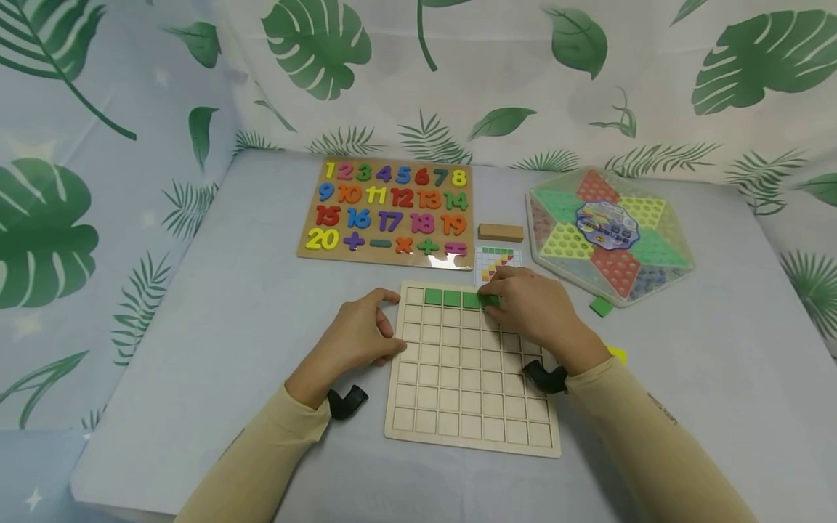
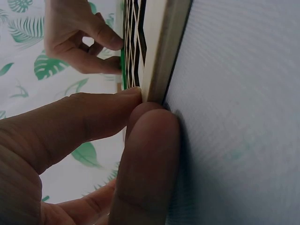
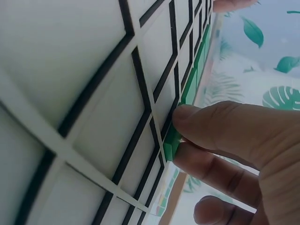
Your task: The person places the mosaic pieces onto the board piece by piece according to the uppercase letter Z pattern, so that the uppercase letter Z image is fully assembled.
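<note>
A wooden grid board [image 1: 428, 398] lies on the table with several green square tiles [image 1: 452, 298] in its far row. My left hand [image 1: 353, 335] holds the board's left edge; in the left wrist view the thumb meets the rim [image 2: 157, 61] from above and fingertips press at its side. My right hand [image 1: 532, 306] pinches a green tile [image 3: 172, 144] between thumb and finger at the far row, right of the other green tiles. That tile sits at its cell, partly covered by the fingers. A small pattern card [image 1: 490, 263] lies just beyond, partly behind the right hand.
A number puzzle board [image 1: 386, 254] lies at the back left. Near it is a wooden block [image 1: 500, 232]. A hexagonal checkers board [image 1: 611, 225] lies at the back right, with a loose green tile [image 1: 601, 306] before it. Something yellow [image 1: 617, 354] shows beside the right wrist.
</note>
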The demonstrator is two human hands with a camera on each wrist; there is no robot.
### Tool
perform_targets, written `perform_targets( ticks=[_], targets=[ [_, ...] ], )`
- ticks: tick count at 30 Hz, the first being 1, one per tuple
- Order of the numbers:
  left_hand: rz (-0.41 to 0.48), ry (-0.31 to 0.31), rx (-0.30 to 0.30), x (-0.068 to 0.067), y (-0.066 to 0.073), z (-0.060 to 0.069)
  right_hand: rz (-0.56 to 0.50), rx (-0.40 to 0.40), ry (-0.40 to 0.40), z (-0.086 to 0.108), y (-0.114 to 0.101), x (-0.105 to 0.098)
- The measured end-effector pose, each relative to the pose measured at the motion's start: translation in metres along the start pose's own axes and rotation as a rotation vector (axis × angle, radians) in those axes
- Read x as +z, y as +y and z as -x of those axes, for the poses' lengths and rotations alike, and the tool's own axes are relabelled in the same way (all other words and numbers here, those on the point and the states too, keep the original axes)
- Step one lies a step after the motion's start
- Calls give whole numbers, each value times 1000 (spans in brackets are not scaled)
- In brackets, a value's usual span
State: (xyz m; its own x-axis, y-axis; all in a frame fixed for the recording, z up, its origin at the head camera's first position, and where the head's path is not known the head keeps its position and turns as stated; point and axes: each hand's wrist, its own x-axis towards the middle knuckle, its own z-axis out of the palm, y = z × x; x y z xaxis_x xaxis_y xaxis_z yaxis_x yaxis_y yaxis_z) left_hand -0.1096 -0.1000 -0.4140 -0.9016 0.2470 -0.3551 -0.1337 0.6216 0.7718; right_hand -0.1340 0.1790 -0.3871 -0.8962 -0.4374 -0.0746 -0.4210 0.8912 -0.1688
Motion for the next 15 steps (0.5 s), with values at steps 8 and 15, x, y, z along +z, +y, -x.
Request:
perform_targets(
  ticks=[8, 15],
  targets=[
    [-11, -4, -7, 1, 0, -1, -20, 56, 17, 8, 11, 4],
    [-11, -3, -20, 1, 0, 0, -60, 160, 23, 25, 28, -4]
  ],
)
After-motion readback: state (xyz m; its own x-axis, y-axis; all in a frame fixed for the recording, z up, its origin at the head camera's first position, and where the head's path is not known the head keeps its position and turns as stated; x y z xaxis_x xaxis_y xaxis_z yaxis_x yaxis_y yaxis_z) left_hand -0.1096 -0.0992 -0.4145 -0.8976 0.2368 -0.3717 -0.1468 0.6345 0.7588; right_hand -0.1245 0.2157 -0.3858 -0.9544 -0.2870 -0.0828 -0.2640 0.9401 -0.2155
